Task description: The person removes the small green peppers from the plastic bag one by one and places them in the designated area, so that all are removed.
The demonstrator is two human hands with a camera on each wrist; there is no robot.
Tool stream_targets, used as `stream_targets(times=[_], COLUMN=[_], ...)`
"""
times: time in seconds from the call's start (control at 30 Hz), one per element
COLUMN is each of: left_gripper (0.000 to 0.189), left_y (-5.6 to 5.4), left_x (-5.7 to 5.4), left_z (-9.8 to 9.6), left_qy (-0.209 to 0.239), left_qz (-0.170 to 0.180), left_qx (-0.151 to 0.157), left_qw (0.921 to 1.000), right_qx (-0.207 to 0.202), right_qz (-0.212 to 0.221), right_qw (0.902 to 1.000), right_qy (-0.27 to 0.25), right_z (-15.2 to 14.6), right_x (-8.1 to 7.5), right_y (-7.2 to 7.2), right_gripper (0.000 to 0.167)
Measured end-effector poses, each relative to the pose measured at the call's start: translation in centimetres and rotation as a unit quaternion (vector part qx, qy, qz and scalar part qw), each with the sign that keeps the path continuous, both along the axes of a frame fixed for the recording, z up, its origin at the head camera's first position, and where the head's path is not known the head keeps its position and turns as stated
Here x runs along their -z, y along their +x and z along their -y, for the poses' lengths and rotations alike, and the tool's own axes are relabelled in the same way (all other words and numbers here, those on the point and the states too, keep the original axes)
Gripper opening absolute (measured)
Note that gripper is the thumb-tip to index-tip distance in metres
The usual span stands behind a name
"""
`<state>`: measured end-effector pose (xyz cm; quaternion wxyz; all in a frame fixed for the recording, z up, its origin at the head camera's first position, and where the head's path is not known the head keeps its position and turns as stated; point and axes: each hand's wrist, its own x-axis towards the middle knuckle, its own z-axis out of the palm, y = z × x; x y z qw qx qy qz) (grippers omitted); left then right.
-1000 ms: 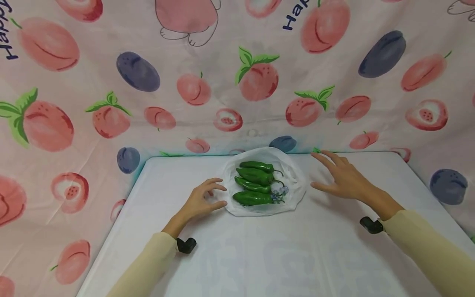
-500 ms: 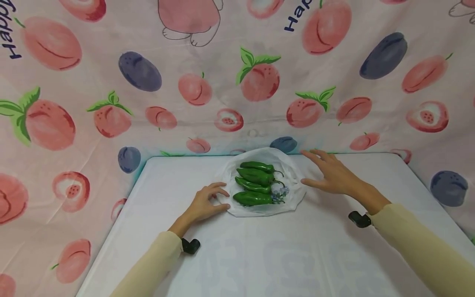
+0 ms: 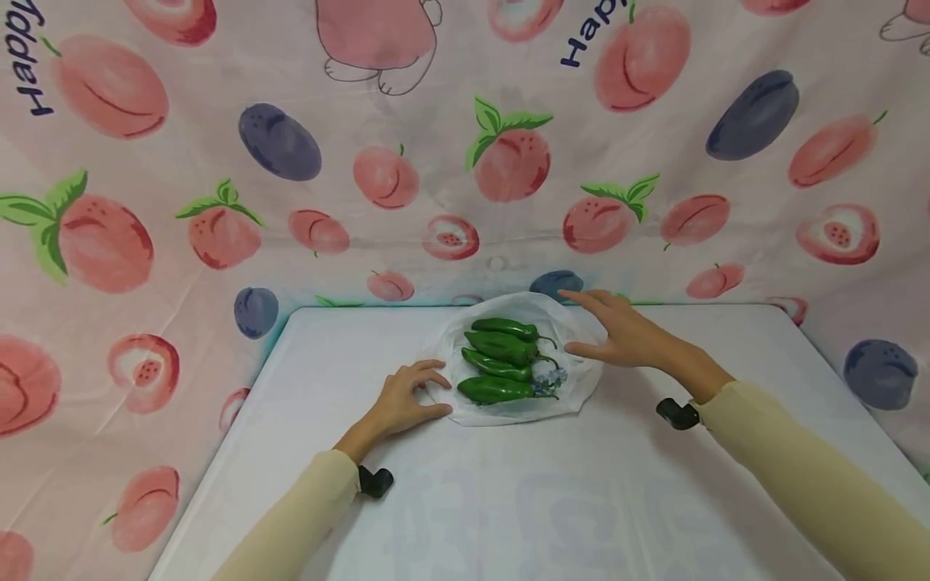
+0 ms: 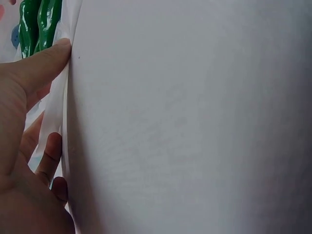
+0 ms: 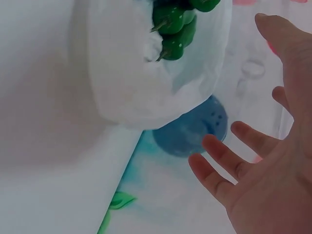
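Several long green peppers (image 3: 501, 347) lie side by side in an opened white plastic bag (image 3: 584, 386) near the table's back edge. By their stems sits a small bluish sprig-like patch (image 3: 550, 379). My left hand (image 3: 403, 399) is at the bag's left rim, thumb and fingers spread apart and loosely bent; in the left wrist view its thumb tip and fingertips lie against the white plastic. At the right, my right hand (image 3: 621, 329) reaches over the bag's right side with fingers spread. The right wrist view shows this hand (image 5: 273, 151) holding nothing, apart from the peppers.
The bag stands on a white-covered table (image 3: 545, 500). Close behind it hangs a pink cloth (image 3: 327, 145) printed with peaches and plums. A small black device (image 3: 376, 482) is on the left wrist and another black device (image 3: 679, 414) on the right.
My right hand has moved left, from beside the bag to over its right side. My left hand has shifted slightly right to the bag's rim. The peppers have stayed in place.
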<state>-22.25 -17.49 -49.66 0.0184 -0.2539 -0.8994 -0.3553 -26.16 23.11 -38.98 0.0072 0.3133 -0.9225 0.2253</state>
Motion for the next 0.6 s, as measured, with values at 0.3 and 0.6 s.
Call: stream_targets(times=[0.3, 0.6], left_gripper=[0.029, 0.027], left_y=[0.2, 0.0], left_x=[-0.4, -0.2], left_z=[0.0, 0.1], left_qy=[0.005, 0.001], left_qz=[0.020, 0.031], left_qx=[0.004, -0.001], left_qw=[0.9998, 0.9995], right_qx=[-0.042, -0.085], right_qz=[0.060, 0.079], right_qw=[0.9970, 0.9928], right_qy=[-0.024, -0.029], right_z=[2.3, 4.7], right_x=[-0.7, -0.8], right_y=[-1.3, -2.7], right_gripper=[0.084, 0.079])
